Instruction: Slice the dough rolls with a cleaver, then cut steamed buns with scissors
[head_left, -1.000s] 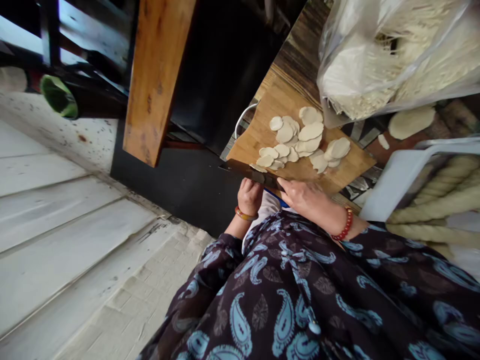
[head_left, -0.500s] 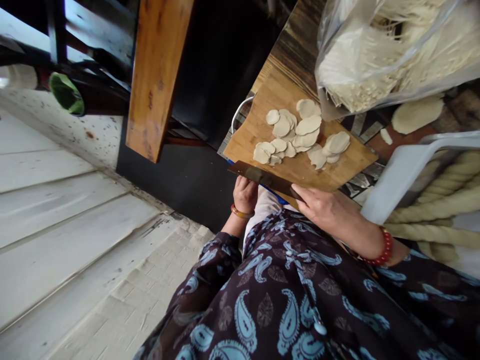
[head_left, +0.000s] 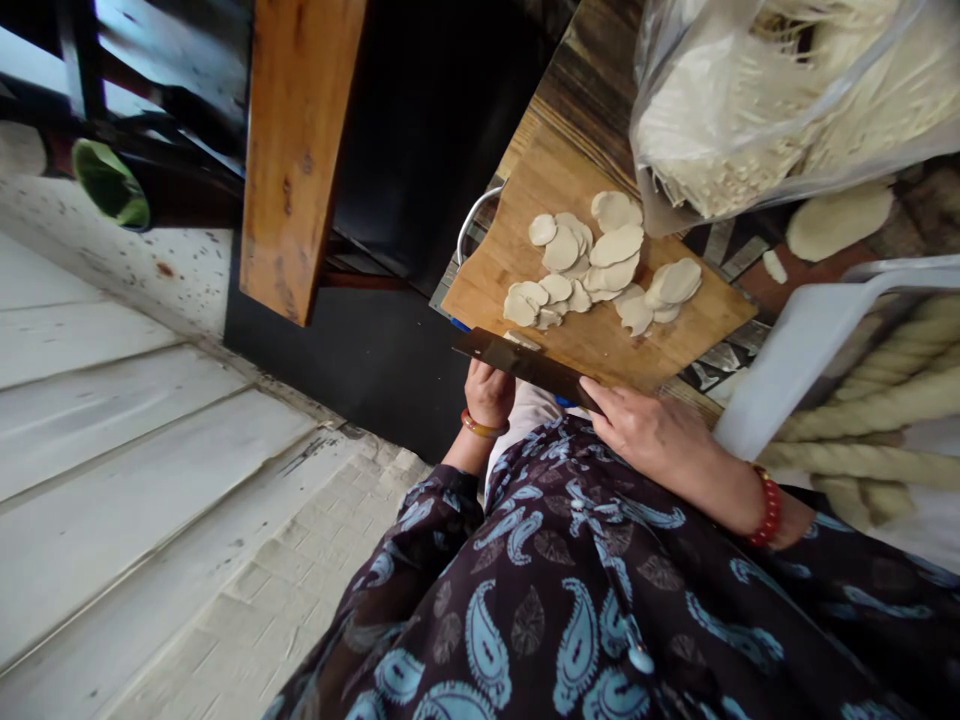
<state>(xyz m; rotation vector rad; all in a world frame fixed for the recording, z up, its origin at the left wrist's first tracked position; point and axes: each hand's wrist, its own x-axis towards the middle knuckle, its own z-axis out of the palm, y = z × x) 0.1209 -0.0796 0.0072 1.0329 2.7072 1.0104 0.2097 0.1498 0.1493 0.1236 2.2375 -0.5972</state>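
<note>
My right hand (head_left: 645,430) is closed round the end of a dark cleaver (head_left: 525,366), its index finger stretched along the blade. The cleaver lies across the near edge of a wooden cutting board (head_left: 487,250). Close behind the blade's left end is my left hand (head_left: 489,392), its fingers curled; the blade hides their tips and whatever they hold. Just beyond the blade a small pale piece (head_left: 523,341) shows. Several thin, pale dough slices (head_left: 616,246) lie overlapping in clusters on the board.
A clear plastic bag of pale noodle-like strands (head_left: 750,130) stands at the upper right. Below it are a flat dough piece (head_left: 840,222) and a white-rimmed container (head_left: 780,350) with thick dough ropes (head_left: 862,460). A wooden bench (head_left: 296,150) stands to the left.
The cleaver's blade has shifted slightly toward me, and a small pale piece now shows just beyond it. Both hands keep nearly the same places; the view has moved slightly.
</note>
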